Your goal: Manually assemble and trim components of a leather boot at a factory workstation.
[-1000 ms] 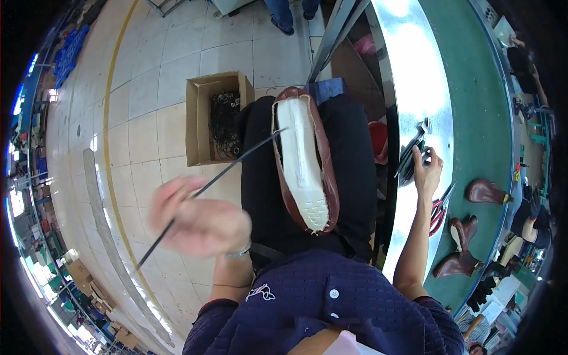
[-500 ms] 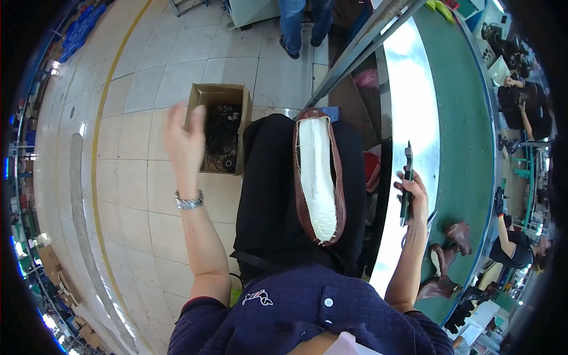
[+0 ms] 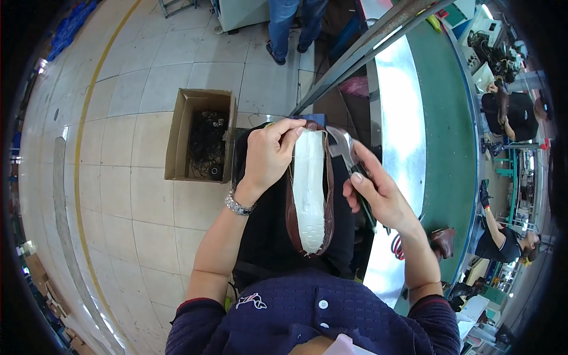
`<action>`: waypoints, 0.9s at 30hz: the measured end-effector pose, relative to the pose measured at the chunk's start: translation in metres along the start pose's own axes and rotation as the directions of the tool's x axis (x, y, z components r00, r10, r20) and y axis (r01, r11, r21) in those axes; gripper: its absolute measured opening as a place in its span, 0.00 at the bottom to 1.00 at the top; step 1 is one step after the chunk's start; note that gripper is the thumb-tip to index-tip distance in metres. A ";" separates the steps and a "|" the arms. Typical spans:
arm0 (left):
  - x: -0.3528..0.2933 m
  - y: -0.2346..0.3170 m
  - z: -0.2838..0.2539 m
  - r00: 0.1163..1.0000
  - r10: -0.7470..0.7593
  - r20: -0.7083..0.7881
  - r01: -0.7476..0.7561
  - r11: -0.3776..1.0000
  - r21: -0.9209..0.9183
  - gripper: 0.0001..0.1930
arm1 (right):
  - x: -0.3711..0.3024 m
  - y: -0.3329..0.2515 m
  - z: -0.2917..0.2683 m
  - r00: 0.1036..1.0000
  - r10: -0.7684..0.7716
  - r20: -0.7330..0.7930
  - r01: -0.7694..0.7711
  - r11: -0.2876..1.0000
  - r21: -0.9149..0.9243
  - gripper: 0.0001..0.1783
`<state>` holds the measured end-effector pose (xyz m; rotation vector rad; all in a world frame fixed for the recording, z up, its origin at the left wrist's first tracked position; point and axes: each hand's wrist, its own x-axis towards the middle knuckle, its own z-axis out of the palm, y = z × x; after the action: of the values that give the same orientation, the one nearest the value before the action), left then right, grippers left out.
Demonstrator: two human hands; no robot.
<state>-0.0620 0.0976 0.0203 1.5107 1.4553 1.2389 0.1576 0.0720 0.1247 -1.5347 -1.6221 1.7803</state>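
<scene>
A brown leather shoe upper with a white insole (image 3: 309, 195) lies sole side up across my lap, its leather edge standing up around the insole. My left hand (image 3: 269, 152) pinches the leather at the shoe's far end between thumb and fingers. In my right hand (image 3: 381, 192) is a pair of lasting pliers (image 3: 342, 144) with a metal head and dark handles. The pliers' head is just right of the shoe's far end; whether it touches the leather I cannot tell.
A cardboard box (image 3: 171, 142) of dark scraps stands on the floor at left. Along my right runs a metal ledge (image 3: 402, 89) beside a green work surface (image 3: 447, 118), with a brown shoe (image 3: 442, 241) and red-handled scissors (image 3: 397, 247). A slanted metal bar (image 3: 361, 56) crosses ahead. Other people are nearby.
My left hand has come from over the box to the shoe's far end and pinched the leather. My right hand has brought the pliers from the metal ledge in to the shoe.
</scene>
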 end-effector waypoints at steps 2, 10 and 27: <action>-0.001 0.000 -0.006 0.993 -0.102 0.060 0.105 0.994 -0.038 0.09 | 0.007 -0.024 0.006 0.998 -0.057 -0.010 0.055 0.984 -0.167 0.32; -0.015 -0.003 -0.001 0.986 -0.152 0.073 0.168 0.914 -0.370 0.16 | 0.049 -0.018 0.013 0.923 -0.381 0.046 0.223 0.433 -0.873 0.32; -0.032 0.043 0.095 0.738 0.602 0.304 -0.668 0.715 0.205 0.18 | 0.015 -0.005 -0.042 0.819 -0.415 -0.396 0.316 0.903 -0.292 0.32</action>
<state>0.0436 0.0731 0.0262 2.4269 1.0192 1.1949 0.1844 0.1081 0.1298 -1.4496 -1.7515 0.9807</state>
